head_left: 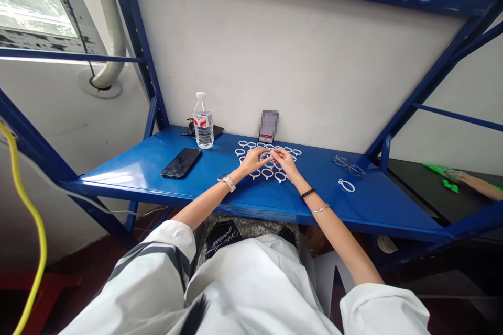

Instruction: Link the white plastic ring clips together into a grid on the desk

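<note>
Over the middle of the blue table, my left hand (253, 161) and my right hand (285, 162) meet at the fingertips. Both are closed in a pinch about a small white plastic ring (266, 156), partly hidden by the fingers. Beneath and around them lie several more white rings with small tabs, in rough rows; one ring (280, 177) is in the front row, and another ring (239, 152) is to the left. Farther right, a single white ring (346, 185) lies apart from the group.
A black phone (181, 163) lies left on the blue table (129, 167). Behind it stand a water bottle (203, 123) and a black bag (217, 131). An upright phone (269, 125) leans on the wall. Eyeglasses (349, 166) lie right. Another person's hand (471, 180) touches green pieces (450, 186).
</note>
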{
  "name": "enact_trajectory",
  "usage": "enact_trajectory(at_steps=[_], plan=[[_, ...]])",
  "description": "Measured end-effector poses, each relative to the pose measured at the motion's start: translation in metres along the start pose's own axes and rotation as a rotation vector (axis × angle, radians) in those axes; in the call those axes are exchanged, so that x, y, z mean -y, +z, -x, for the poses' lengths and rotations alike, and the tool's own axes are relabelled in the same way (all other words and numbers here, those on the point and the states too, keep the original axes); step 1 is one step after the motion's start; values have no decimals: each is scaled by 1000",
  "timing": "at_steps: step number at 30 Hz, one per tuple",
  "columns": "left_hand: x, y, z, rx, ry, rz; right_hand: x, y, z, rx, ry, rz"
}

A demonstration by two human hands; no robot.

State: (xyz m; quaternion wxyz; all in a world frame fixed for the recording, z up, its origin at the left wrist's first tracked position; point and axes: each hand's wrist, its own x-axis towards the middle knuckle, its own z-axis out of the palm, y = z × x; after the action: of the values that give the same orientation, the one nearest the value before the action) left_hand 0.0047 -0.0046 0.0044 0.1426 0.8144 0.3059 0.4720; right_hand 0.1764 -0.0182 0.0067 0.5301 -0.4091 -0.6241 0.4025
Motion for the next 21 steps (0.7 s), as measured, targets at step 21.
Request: enact_trajectory(at_steps=[21], plan=[[-3, -2, 2, 34, 9, -66, -5, -2, -2, 27, -39, 74]])
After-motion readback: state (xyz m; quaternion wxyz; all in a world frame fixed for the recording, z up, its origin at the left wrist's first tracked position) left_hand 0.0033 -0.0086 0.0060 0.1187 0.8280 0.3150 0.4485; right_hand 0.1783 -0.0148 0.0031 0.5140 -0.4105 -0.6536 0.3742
